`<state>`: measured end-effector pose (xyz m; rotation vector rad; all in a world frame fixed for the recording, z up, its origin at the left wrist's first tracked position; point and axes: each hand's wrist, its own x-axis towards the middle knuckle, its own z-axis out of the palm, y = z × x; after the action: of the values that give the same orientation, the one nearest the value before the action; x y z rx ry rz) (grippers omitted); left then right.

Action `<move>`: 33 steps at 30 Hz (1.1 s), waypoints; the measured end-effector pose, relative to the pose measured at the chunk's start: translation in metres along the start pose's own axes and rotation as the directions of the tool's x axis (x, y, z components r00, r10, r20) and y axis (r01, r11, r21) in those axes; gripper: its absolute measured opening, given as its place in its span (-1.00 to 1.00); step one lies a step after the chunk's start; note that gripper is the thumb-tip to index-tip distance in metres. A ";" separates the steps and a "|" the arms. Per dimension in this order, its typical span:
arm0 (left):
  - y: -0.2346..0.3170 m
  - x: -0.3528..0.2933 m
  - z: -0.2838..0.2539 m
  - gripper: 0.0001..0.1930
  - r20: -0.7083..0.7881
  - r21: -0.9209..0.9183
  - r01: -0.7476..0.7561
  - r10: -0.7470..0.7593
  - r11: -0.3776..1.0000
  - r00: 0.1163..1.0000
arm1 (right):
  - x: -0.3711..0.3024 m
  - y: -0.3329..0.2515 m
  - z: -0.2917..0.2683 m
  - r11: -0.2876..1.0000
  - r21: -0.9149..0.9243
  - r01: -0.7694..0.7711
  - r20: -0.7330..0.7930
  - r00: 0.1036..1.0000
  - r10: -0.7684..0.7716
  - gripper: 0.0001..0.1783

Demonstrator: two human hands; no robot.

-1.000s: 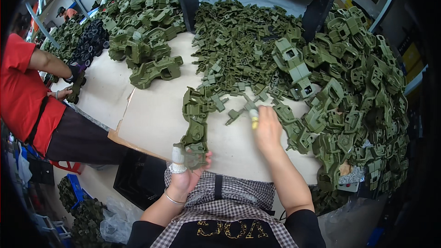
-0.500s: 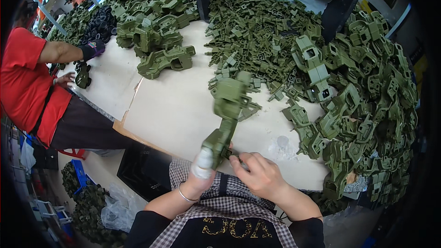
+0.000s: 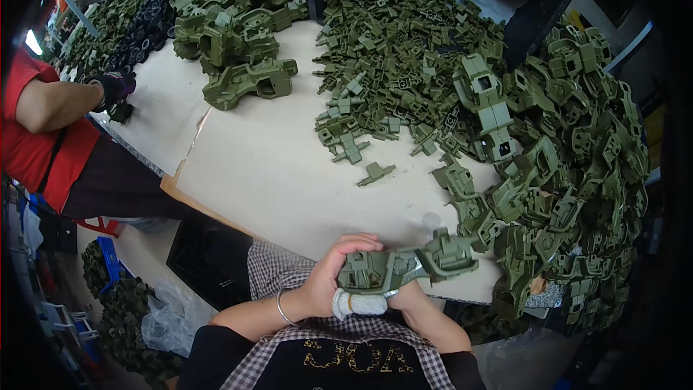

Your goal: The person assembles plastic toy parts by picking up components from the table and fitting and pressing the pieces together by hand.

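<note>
My left hand [image 3: 326, 276] is closed around one end of a long olive-green moulded plastic part [image 3: 415, 266], which lies crosswise just above the table's near edge. White wrapping covers the thumb of that hand, pressed along the part's near side. Behind and below the part is my right hand [image 3: 410, 297]; only its wrist side shows, and its fingers are hidden. Ahead on the table rests a small green plastic piece [image 3: 376, 174] with a thin stem, apart from the heap of similar small pieces [image 3: 404, 50].
Large green parts [image 3: 570, 173] are piled high on the right. More large parts [image 3: 249, 83] stand in a stack at the back left. A co-worker in a red shirt [image 3: 36, 123] handles a dark piece at the left. A clear plastic bag [image 3: 170, 325] lies below the table.
The part has swung from upright to crosswise, its far end now pointing right. My right hand has gone from beside its lower end to behind it. The view has shifted slightly.
</note>
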<state>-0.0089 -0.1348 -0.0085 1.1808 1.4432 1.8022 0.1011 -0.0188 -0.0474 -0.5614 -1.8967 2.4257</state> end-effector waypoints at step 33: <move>-0.015 0.006 -0.039 -0.22 -0.218 -0.763 0.113 -0.418 0.636 0.882 | -0.033 -0.032 -0.041 0.144 -0.938 -0.316 -0.329 0.671 -0.665 -0.48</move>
<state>-0.0476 -0.1440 -0.0227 0.1792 0.8155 2.1344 0.1368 0.0206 -0.0171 -0.9287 -2.5194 0.1320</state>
